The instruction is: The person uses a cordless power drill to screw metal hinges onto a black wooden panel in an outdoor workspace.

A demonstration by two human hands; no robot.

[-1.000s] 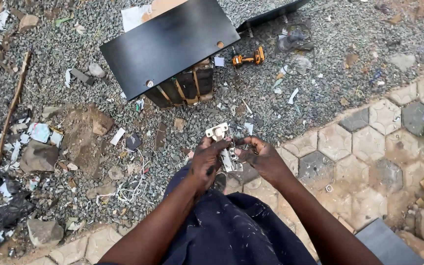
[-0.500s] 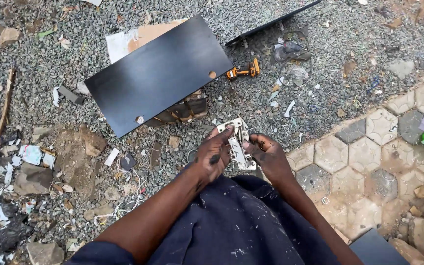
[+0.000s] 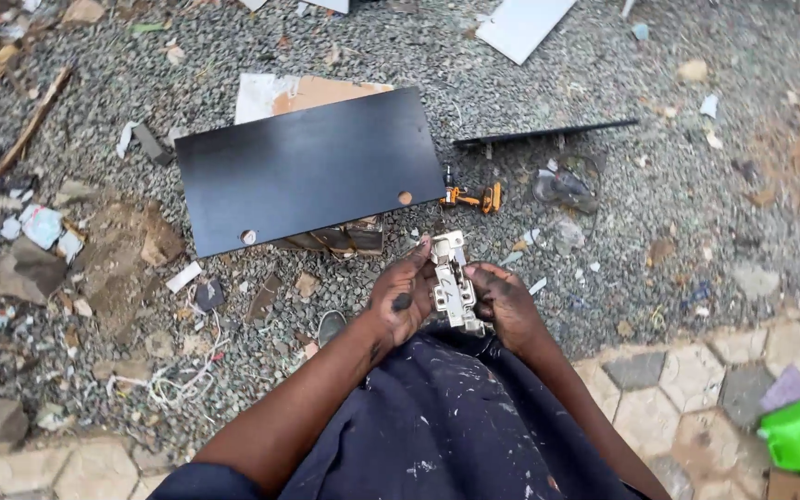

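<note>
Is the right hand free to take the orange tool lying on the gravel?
Probably not at once: the right hand and left hand both grip the metal hinge. Nothing lies across the way to the orange tool.

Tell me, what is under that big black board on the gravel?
Under the black board, a brown-and-white sheet pokes out at its far edge, and a wooden object shows at the near edge. The rest is covered.

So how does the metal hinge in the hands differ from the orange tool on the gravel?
The metal hinge is silvery and held by both hands, the left hand and right hand. The orange tool is orange and black and lies untouched on the gravel. The hinge points away; the tool lies crosswise.
</note>
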